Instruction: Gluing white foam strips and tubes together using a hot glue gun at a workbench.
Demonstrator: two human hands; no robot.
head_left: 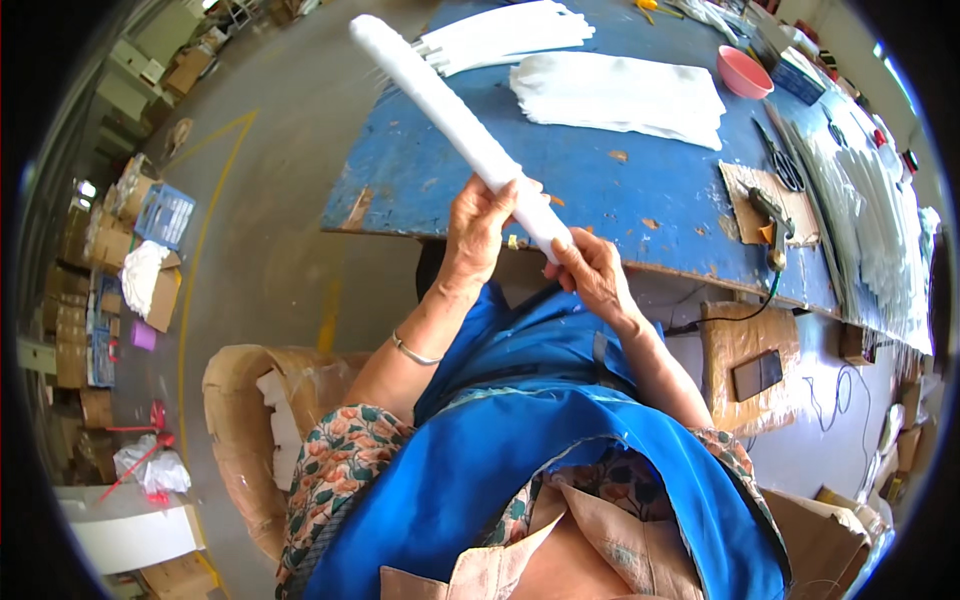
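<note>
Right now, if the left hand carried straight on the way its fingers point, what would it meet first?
The left hand wraps the long white padded roll, fingers pointing up and right. Beyond that, probably the worn blue wooden table, then the stack of white fabric sheets; depth is unclear.

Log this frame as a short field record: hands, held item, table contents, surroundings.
left hand: wrapped around the lower part of the white roll
right hand: pinching the roll's bottom end
white roll: long, tilted, upper end out over the floor to the left
blue table: worn paint, holds a stack of white sheets, white strips, pink bowl, scissors, glue gun on cardboard
wrist: bracelet on the left arm
floor left: cardboard boxes
</note>
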